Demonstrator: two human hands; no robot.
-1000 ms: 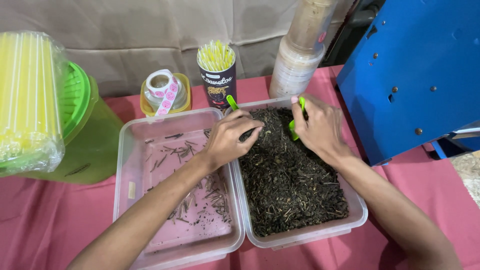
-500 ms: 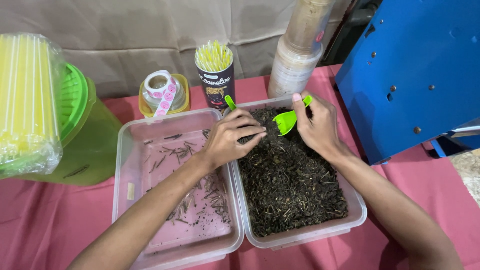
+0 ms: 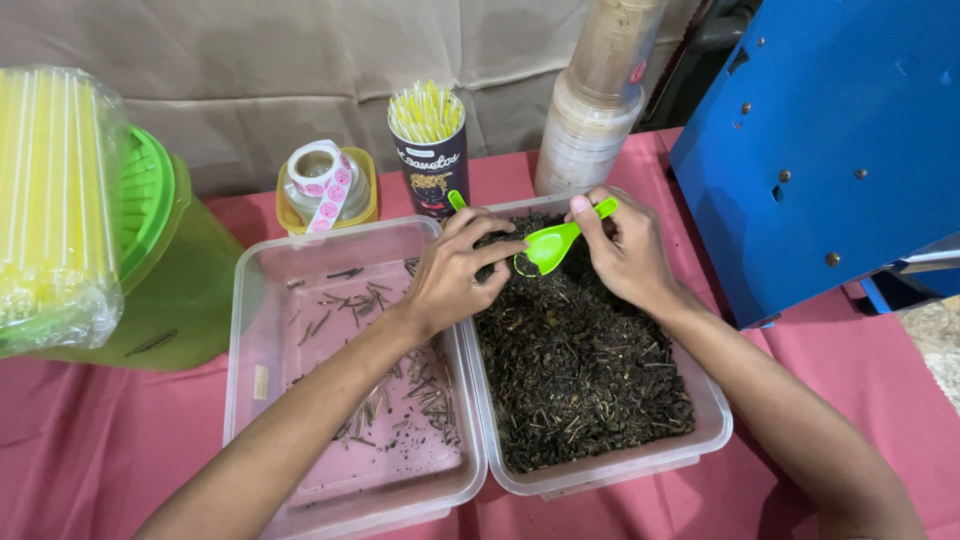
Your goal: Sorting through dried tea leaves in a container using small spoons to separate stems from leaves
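Observation:
My right hand [image 3: 628, 255] holds a small green plastic spoon [image 3: 555, 243] by its handle over the far end of a clear plastic tub [image 3: 716, 428] full of dark dried leaves [image 3: 580, 370]. My left hand [image 3: 455, 280] reaches across from the left, fingertips at the spoon's bowl; what it pinches is too small to tell. A second green spoon handle [image 3: 456, 200] sticks up behind it. To the left stands another clear tub [image 3: 250, 330] holding several thin loose stems [image 3: 410, 390].
At the back stand a dark cup of yellow straws [image 3: 428, 150], a sticker roll on a yellow dish [image 3: 322, 182] and a stack of clear lidded cups [image 3: 595, 110]. A bag of yellow straws [image 3: 50, 200] and green pitcher [image 3: 170, 260] sit left; a blue machine [image 3: 830, 140] stands right.
My right hand has lifted the green spoon out of the leaves and turned it sideways. My left hand's fingers have moved up to meet its bowl.

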